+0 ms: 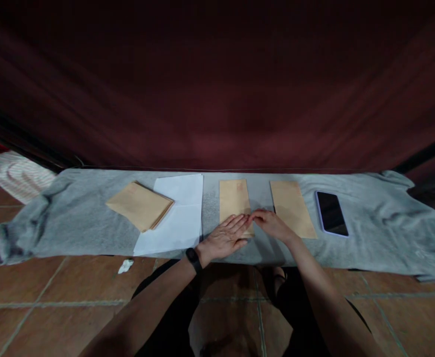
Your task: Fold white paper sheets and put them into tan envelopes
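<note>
A brown paper envelope [233, 196] with a small red print near its top lies upright in the middle of the grey cloth. My left hand [225, 238], a black band on its wrist, lies over its lower part with the fingers stretched out. My right hand [271, 224] is at the envelope's lower right edge, its fingers drawn together and meeting my left fingertips. What the right fingers pinch, if anything, is hidden. Just beyond the right hand lies a second brown envelope [291, 206].
On the left, a stack of brown envelopes [141, 206] partly covers white paper sheets [184, 218]. A phone [331, 213] lies at the right. Grey cloth [381, 218] covers the bench, with a dark red curtain [217, 114] behind. A crumpled white tissue [126, 266] is on the tiled floor.
</note>
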Available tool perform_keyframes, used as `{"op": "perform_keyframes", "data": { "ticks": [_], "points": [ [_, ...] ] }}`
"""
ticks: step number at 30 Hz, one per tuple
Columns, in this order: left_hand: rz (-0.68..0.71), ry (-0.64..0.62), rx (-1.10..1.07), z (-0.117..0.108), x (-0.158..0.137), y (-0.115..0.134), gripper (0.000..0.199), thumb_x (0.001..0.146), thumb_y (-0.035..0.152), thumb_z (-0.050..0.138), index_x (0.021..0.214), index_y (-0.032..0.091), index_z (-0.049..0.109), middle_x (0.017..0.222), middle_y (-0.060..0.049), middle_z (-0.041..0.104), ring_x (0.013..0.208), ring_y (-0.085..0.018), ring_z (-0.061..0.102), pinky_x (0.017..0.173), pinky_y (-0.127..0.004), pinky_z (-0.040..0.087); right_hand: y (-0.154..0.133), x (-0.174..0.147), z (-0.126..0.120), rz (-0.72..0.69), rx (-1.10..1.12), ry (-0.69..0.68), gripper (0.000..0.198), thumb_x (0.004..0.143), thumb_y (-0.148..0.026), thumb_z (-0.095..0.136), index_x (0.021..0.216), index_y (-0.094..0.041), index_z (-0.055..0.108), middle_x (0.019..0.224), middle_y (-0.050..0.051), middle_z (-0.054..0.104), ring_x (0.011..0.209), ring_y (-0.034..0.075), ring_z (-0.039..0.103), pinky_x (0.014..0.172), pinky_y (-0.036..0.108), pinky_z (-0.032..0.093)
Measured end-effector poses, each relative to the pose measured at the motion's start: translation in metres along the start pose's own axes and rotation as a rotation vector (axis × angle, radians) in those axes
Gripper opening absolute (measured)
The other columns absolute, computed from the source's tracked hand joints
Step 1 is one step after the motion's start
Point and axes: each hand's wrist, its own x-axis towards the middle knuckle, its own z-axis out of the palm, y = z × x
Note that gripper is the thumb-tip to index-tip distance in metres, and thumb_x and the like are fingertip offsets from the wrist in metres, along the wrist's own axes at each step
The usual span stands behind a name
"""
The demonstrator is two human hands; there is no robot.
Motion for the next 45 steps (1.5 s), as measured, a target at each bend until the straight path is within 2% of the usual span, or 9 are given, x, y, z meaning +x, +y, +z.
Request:
{"op": "perform_keyframes", "data": {
  "ticks": [4,7,11,16,29,33,38,42,45],
  "points": [
    [-0.007,0.015,-0.027,-0.002,-0.004,0.007,0.061,0.105,0.049,0.035,0.159,0.022,0.025,0.167,-0.006,0.026,0.156,-0.018,0.015,0.128,-0.039,0.013,0.001,0.001,0.004,0.035,-0.056,0.068,0.03,0.093,-0.016,0.047,0.103,-0.023,0.075,0.103,0.004,0.077,0.096,0.02,0.072,0.091,0.035,0.056],
    [-0.004,0.027,-0.072,-0.005,-0.005,0.01,0.057,0.104,0.046,0.039,0.157,0.026,0.032,0.165,-0.003,0.032,0.155,-0.018,0.021,0.128,-0.038,0.015,-0.004,0.001,0.011,0.0,-0.051,0.097,0.031,0.099,-0.027,0.048,0.12,-0.025,0.071,0.126,0.006,0.071,0.117,0.021,0.066,0.105,0.039,0.052],
    [-0.025,0.021,-0.114,-0.006,-0.01,0.015,0.054,0.103,0.047,0.041,0.152,0.023,0.041,0.16,-0.007,0.042,0.151,-0.02,0.032,0.127,-0.038,0.019,-0.014,-0.001,0.025,-0.106,-0.122,-0.01,0.043,0.106,-0.039,0.037,0.137,-0.023,0.062,0.148,0.006,0.057,0.14,0.019,0.048,0.12,0.043,0.037],
    [-0.042,-0.028,-0.142,-0.005,-0.018,0.021,0.061,0.103,0.055,0.036,0.151,0.018,0.042,0.159,-0.011,0.042,0.152,-0.023,0.029,0.125,-0.039,0.02,-0.019,-0.001,0.039,-0.142,-0.352,-0.119,0.048,0.108,-0.042,0.029,0.15,-0.027,0.047,0.163,0.002,0.037,0.151,0.019,0.031,0.127,0.047,0.023],
    [-0.014,-0.151,-0.203,-0.006,-0.023,0.023,0.078,0.101,0.064,0.026,0.162,0.017,0.012,0.169,-0.01,0.014,0.157,-0.022,0.008,0.127,-0.04,0.006,0.009,0.031,0.036,-0.064,-0.551,-0.09,0.055,0.108,-0.047,0.022,0.159,-0.03,0.028,0.167,0.0,0.023,0.154,0.018,0.022,0.127,0.043,0.019],
    [-0.009,-0.164,-0.211,-0.008,-0.027,0.023,0.079,0.101,0.063,0.03,0.162,0.017,0.01,0.17,-0.009,0.011,0.157,-0.021,0.006,0.127,-0.039,0.005,0.018,0.055,0.03,-0.031,-0.621,-0.088,0.057,0.107,-0.048,0.019,0.16,-0.028,0.028,0.167,0.001,0.024,0.154,0.019,0.024,0.126,0.042,0.022],
    [-0.005,-0.149,-0.231,-0.011,-0.032,0.025,0.077,0.102,0.063,0.026,0.162,0.018,0.008,0.17,-0.008,0.012,0.157,-0.02,0.006,0.127,-0.039,0.005,0.021,0.082,0.029,0.038,-0.687,0.013,0.06,0.106,-0.044,0.021,0.161,-0.02,0.025,0.166,0.007,0.026,0.153,0.023,0.026,0.126,0.047,0.023],
    [-0.002,-0.145,-0.244,-0.009,-0.035,0.025,0.078,0.101,0.063,0.028,0.162,0.018,0.009,0.17,-0.008,0.009,0.157,-0.02,0.004,0.127,-0.039,0.004,0.019,0.075,0.036,0.054,-0.678,0.038,0.061,0.107,-0.045,0.019,0.162,-0.018,0.021,0.165,0.009,0.027,0.154,0.023,0.025,0.126,0.048,0.021],
    [0.002,-0.148,-0.246,-0.008,-0.035,0.026,0.08,0.101,0.064,0.031,0.162,0.017,0.009,0.17,-0.009,0.009,0.157,-0.021,0.003,0.127,-0.039,0.003,0.014,0.05,0.04,-0.018,-0.647,-0.031,0.062,0.107,-0.047,0.02,0.162,-0.019,0.018,0.166,0.009,0.025,0.154,0.021,0.023,0.127,0.047,0.02]
  ]
}}
